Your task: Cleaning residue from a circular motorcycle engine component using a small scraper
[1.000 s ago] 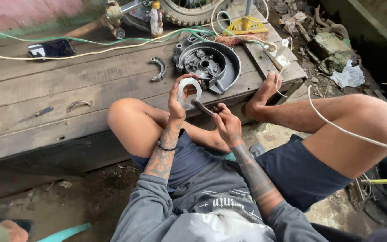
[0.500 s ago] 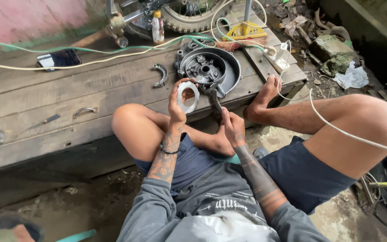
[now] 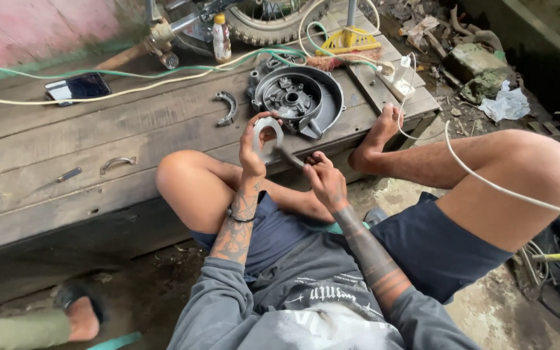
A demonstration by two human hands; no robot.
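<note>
Holding: left hand (image 3: 252, 144) raised, fingers pinching a flat metal ring (image 3: 267, 137) upright by its rim, just off the bench's (image 3: 46, 175) near edge.
Tool: right hand (image 3: 325, 181) clenched around a dark tool (image 3: 288, 157), its tip at the ring's lower rim.
Cover: round engine cover (image 3: 299, 97) lies near the bench's right end, just behind the ring.
Risk: the tip may slip off the rim toward the left palm, since the ring is held only by fingertips in mid-air.
Pose: both forearms up between bent knees, wrists close together.
</note>
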